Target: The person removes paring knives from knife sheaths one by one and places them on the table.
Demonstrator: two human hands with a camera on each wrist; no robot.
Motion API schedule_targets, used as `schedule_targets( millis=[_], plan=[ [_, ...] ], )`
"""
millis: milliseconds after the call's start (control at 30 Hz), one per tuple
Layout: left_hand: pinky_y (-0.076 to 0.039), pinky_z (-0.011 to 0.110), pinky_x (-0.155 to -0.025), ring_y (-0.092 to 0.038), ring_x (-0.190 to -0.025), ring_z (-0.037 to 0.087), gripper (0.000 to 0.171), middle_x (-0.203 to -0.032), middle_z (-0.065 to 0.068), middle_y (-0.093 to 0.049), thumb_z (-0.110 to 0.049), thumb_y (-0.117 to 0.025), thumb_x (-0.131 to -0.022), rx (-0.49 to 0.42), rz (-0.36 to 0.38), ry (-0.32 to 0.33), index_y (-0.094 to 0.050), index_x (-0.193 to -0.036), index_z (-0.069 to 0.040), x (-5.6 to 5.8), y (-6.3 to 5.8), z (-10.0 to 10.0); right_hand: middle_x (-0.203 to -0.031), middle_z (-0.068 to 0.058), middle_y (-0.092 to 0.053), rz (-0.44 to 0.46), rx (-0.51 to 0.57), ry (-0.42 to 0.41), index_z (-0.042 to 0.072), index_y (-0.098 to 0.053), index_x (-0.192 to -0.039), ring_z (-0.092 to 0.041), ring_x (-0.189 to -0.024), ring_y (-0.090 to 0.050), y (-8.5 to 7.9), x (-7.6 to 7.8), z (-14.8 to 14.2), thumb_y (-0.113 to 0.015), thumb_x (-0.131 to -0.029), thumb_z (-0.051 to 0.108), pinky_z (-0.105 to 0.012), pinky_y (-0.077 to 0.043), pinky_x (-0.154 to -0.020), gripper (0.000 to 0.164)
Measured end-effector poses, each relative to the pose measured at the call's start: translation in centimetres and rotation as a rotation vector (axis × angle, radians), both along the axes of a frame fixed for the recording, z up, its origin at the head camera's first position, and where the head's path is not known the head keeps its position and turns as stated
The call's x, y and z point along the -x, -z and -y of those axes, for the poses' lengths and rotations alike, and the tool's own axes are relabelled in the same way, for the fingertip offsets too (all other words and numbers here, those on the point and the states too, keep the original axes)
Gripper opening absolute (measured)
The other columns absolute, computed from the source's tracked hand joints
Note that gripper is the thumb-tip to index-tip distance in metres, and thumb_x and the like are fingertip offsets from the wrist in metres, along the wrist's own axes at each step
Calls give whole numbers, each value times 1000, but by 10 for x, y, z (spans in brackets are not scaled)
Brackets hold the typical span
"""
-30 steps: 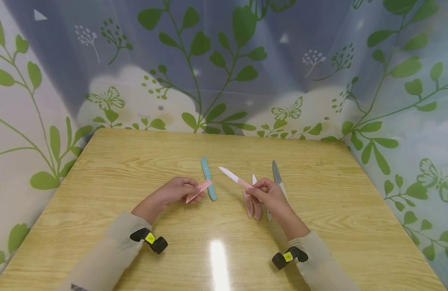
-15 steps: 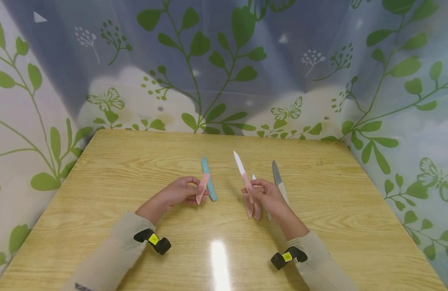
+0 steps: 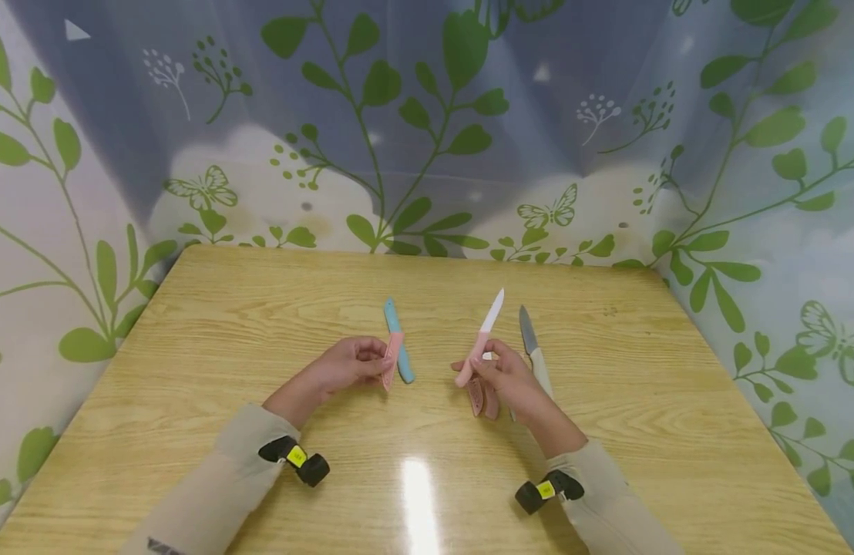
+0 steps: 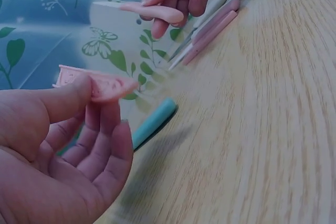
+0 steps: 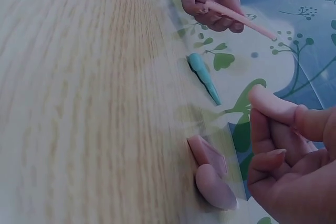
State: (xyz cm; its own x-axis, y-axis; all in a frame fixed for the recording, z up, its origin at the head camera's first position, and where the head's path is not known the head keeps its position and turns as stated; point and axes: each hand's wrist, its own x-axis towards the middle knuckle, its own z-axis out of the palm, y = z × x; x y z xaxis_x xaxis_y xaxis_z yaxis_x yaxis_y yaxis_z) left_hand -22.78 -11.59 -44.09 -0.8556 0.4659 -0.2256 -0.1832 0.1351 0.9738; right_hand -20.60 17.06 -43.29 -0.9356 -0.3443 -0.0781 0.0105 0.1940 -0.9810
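My left hand (image 3: 351,362) pinches a pink blade cover (image 3: 394,356) between thumb and fingers, above the table. In the left wrist view, raised marks show on the cover (image 4: 110,86). My right hand (image 3: 513,378) holds a small pink-handled knife (image 3: 492,312) by its handle, its bare white blade pointing up and away. The handle (image 5: 275,106) shows between thumb and fingers in the right wrist view. Just beyond my left fingers lies a teal knife (image 3: 405,368) with no bare blade showing. Under my right hand lie another pink cover (image 3: 476,398) and a pink knife handle (image 3: 492,405).
A larger knife (image 3: 529,331) with a grey blade and whitish handle lies right of my right hand. The wooden table (image 3: 295,293) meets a leaf-patterned curtain (image 3: 413,139) at its back edge. A bright reflection crosses the table's front.
The knife in my right hand has swung from pointing left to pointing up and right. The pink cover in my left hand has turned more upright and shifted slightly right.
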Motion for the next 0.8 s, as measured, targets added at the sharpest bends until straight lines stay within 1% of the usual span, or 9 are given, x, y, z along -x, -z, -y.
schedule_targets(
  millis=[67, 133, 200, 233, 300, 400, 433, 633, 800],
  plan=[
    [-53, 35, -81, -60, -80, 13, 23, -85, 0, -60, -7, -59, -94, -10, -7, -9, -54, -111, 8, 0, 1, -1, -111, -24, -66, -15, -18, 31, -10, -46, -118, -28, -93, -63, 0, 0, 0, -46, -101, 11, -34, -45, -85, 27],
    [-54, 36, -82, -62, -80, 13, 23, -83, -1, -63, -7, -60, -93, -22, -16, -22, -55, -110, 8, 1, 2, -2, -103, -18, -68, -28, -37, 72, -7, -53, -115, -25, -82, -60, 1, -1, 1, -52, -99, 12, -29, -45, -72, 26],
    [-55, 36, -80, -63, -79, 13, 23, -80, -2, -65, -8, -62, -92, -26, -20, -39, -57, -107, 8, 1, 3, -3, -94, -11, -68, -27, -40, 112, -5, -59, -111, -25, -74, -57, 2, -1, 2, -57, -96, 12, -28, -46, -64, 23],
    [-55, 35, -79, -63, -78, 13, 22, -79, -2, -66, -7, -63, -91, -30, -20, -50, -58, -106, 8, 1, 3, -4, -91, -9, -67, -26, -44, 127, -4, -61, -109, -26, -72, -56, 2, -1, 2, -60, -94, 13, -29, -47, -64, 23],
    [-56, 34, -76, -65, -76, 13, 22, -78, -2, -68, -8, -65, -90, -26, -23, -68, -60, -104, 9, 1, 3, -6, -89, -7, -69, -16, -52, 152, -4, -64, -107, -24, -75, -61, 3, -1, 3, -63, -92, 13, -32, -51, -70, 23],
    [-57, 32, -71, -66, -72, 12, 22, -77, 0, -70, -8, -66, -89, -2, -24, -94, -62, -102, 8, 2, 5, -10, -91, -8, -71, -2, -79, 179, -5, -66, -105, -21, -80, -65, 3, -1, 5, -67, -89, 14, -39, -52, -80, 24],
    [-57, 31, -69, -65, -70, 12, 22, -76, 1, -70, -9, -67, -88, 10, -30, -103, -63, -102, 8, 2, 5, -11, -92, -8, -71, 4, -98, 191, -4, -66, -105, -18, -83, -64, 3, 0, 5, -68, -88, 14, -39, -52, -81, 24],
    [-54, 28, -60, -63, -61, 11, 19, -76, 8, -71, -8, -70, -86, 82, -42, -167, -66, -96, 7, 1, 3, -21, -93, -11, -72, 17, -169, 234, -1, -70, -99, -17, -83, -64, 5, 1, 8, -71, -85, 14, -36, -52, -76, 20],
    [-52, 26, -57, -63, -59, 14, 16, -79, 19, -71, -9, -71, -85, 123, -43, -189, -68, -93, 4, 1, 2, -28, -87, -9, -71, 11, -190, 242, 0, -70, -96, -20, -79, -64, 5, 1, 10, -73, -83, 14, -34, -52, -70, 20]
  ],
)
